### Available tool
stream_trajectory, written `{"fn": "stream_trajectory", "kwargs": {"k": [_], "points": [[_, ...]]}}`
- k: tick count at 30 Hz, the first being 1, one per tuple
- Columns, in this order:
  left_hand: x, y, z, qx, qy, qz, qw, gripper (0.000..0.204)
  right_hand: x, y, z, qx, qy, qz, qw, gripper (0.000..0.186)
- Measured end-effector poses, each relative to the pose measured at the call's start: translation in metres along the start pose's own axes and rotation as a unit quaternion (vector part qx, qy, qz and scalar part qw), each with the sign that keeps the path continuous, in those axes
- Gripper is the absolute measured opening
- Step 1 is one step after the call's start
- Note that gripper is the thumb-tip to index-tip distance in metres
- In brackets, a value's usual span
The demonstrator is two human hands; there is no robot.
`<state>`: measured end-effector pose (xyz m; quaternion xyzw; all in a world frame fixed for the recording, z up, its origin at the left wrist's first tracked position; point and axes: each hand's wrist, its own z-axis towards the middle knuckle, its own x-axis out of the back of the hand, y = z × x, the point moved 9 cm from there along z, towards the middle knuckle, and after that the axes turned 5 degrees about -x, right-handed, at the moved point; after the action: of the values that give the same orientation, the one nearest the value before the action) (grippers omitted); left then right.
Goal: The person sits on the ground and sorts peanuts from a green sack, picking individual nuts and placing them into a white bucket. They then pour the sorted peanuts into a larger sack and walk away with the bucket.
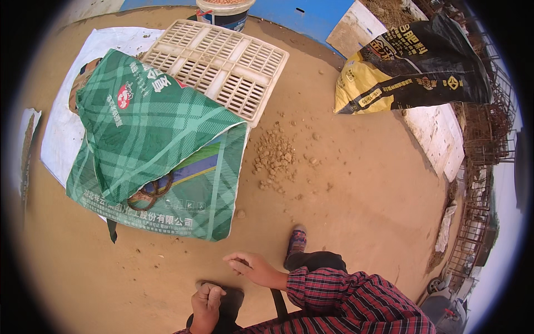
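Short of the green sack (161,131), left hand (206,305) curled, right hand (253,269) loosely bent, any hold unclear; best handle the sack gently.

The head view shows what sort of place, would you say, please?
Probably an outdoor farmyard: dusty brown ground, a black-and-yellow printed plastic sack and an off-white slatted plastic crate suggest it.

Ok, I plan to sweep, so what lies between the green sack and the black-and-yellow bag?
In the head view, a heap of brown lumps lies on the ground, nearer the green sack.
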<state>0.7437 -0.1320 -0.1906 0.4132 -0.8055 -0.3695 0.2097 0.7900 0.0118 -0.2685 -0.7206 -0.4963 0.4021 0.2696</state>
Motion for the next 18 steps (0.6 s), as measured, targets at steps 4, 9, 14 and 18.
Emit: {"fn": "stream_trajectory", "kwargs": {"k": [4, 9, 14, 18], "points": [[-0.032, 0.027, -0.045, 0.046, -0.030, 0.023, 0.998, 0.027, 0.023, 0.072, -0.015, -0.122, 0.045, 0.020, 0.991, 0.028], [-0.035, 0.074, -0.099, 0.081, -0.001, 0.109, 0.991, 0.018, 0.038, 0.076, -0.094, -0.231, 0.023, -0.049, 0.972, 0.027], [-0.115, 0.149, -0.124, 0.057, -0.040, 0.126, 0.990, 0.018, 0.037, -0.057, -0.163, -0.220, -0.019, 0.187, 0.957, 0.028], [-0.220, 0.265, -0.131, -0.156, -0.101, 0.251, 0.950, 0.021, 0.053, -0.177, -0.218, -0.204, -0.071, 0.380, 0.899, 0.030]]}}
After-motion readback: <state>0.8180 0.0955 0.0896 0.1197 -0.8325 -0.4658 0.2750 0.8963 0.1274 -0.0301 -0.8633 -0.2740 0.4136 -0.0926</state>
